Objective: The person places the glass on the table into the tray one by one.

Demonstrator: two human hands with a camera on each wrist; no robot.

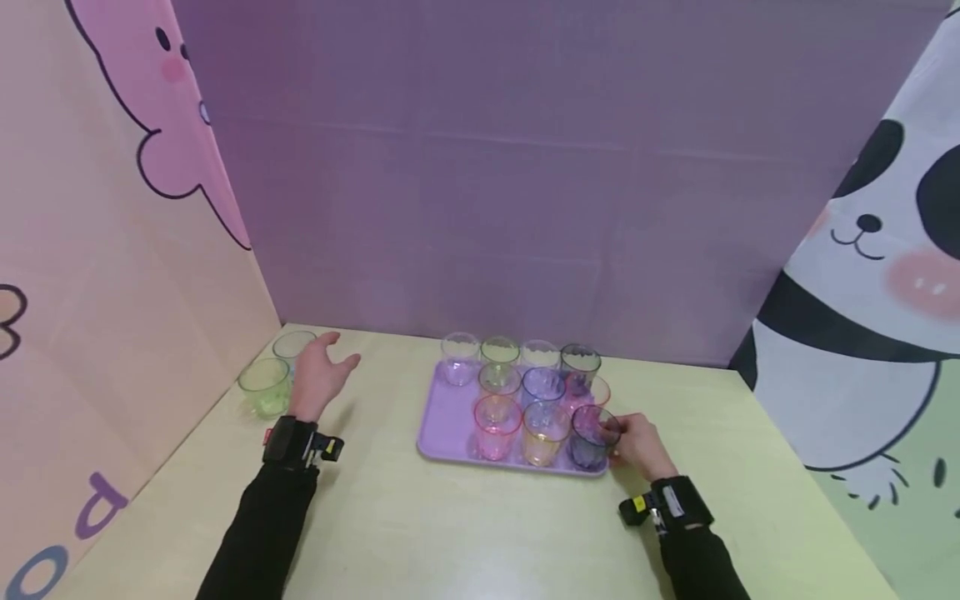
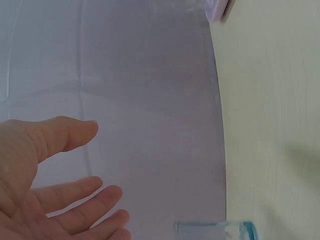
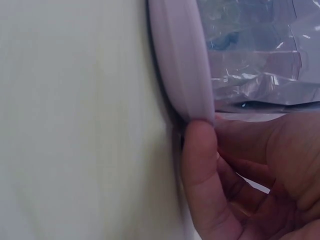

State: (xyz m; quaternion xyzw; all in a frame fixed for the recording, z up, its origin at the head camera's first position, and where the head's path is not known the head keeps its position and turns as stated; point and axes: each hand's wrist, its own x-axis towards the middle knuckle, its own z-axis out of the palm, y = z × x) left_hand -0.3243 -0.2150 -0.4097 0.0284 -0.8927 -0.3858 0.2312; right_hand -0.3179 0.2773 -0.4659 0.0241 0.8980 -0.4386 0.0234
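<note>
My left hand is raised at the left with thumb and fingers apart, holding nothing. Beside it stand a green plastic cup and a pale blue cup, partly hidden behind the hand. The blue cup's rim shows low in the left wrist view. My right hand is at the front right corner of a purple tray. In the right wrist view, thumb and finger pinch the tray's rim. Right against this hand is a dark grey cup, standing on the tray.
Several clear coloured cups crowd the tray, among them a pink cup, a yellow cup and a blue cup. A purple cloth hangs behind the pale table. Printed cloths flank both sides.
</note>
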